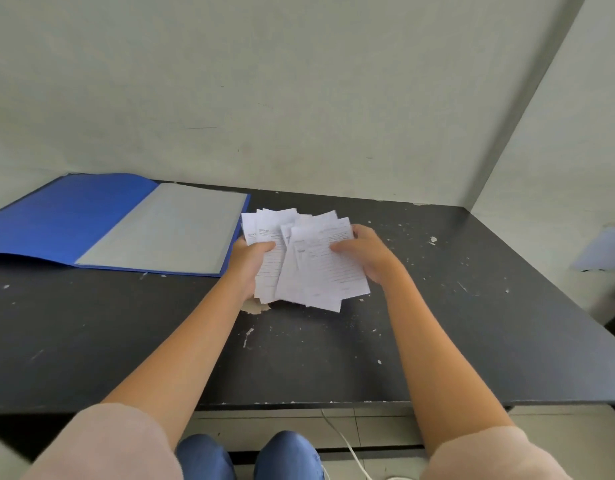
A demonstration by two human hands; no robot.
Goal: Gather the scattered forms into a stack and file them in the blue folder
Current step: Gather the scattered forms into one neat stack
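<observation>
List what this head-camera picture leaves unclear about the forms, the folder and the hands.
- Forms: print too small and blurred; the sheet count is hidden by overlap.
- Blue folder: left corner cut off by the frame edge.
- Left hand, right hand: fingers hidden beneath the forms.

Black table point(437, 323), surface chipped and flecked with pale marks. Blue folder point(74, 220) lies open flat at the far left. Nothing else is confirmed resting directly on it.
</observation>
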